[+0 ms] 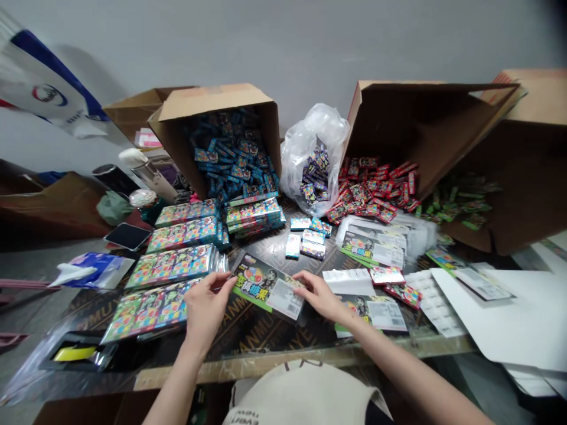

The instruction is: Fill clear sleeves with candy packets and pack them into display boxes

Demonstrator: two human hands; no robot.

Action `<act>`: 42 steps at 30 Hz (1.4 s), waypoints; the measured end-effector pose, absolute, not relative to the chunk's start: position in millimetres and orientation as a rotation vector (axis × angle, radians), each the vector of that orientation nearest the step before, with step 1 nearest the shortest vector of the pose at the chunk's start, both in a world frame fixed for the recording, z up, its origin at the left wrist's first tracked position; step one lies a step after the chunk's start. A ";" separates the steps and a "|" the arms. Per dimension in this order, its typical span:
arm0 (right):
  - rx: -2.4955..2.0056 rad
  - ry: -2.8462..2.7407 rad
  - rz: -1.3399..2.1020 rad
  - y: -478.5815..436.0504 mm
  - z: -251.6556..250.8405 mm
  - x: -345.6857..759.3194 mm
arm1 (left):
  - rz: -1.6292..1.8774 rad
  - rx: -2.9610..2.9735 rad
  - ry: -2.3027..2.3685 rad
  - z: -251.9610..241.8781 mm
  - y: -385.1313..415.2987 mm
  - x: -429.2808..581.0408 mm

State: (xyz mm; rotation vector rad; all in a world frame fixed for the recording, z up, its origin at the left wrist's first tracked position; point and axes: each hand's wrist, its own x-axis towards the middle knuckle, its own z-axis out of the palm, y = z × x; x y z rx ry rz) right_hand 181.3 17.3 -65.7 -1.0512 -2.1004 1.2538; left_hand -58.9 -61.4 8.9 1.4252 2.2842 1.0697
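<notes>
A flat printed packet (259, 283) with a clear edge, seemingly a plastic bag, is held level above the table. My left hand (207, 307) pinches its left end between thumb and fingers. My right hand (319, 296) grips its right end, thumb and fingers closed on the edge. Left of it lie rows of small colourful boxes (172, 265), side by side in wrapped sets. Just beyond it are several small blue and white boxes (313, 237). More printed packets (376, 311) lie right of my right hand, near two red boxes (404, 295).
Along the wall, open cartons hold blue boxes (239, 156), red boxes (372, 186) and green boxes (465, 200). A clear bag (292, 153) of purple boxes stands between. A phone (127, 235), tissue pack (100, 270) and tape dispenser (75, 354) lie left; white sheets (500, 319) lie right.
</notes>
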 end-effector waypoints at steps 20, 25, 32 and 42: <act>-0.893 -2.418 0.519 60.4 -29.4 208.2 | 0.555 2.118 1.795 -57.9 -18.9 -17.4; -0.902 -2.620 0.548 44.0 -23.6 220.5 | 0.605 2.132 1.730 -52.4 -16.9 -6.3; -0.703 -2.565 0.692 43.0 -31.4 219.9 | 0.605 2.173 1.669 -50.5 -23.2 -1.9; -1.193 -2.189 0.613 68.5 -58.8 209.9 | 0.614 2.121 1.789 -55.3 -19.6 -9.4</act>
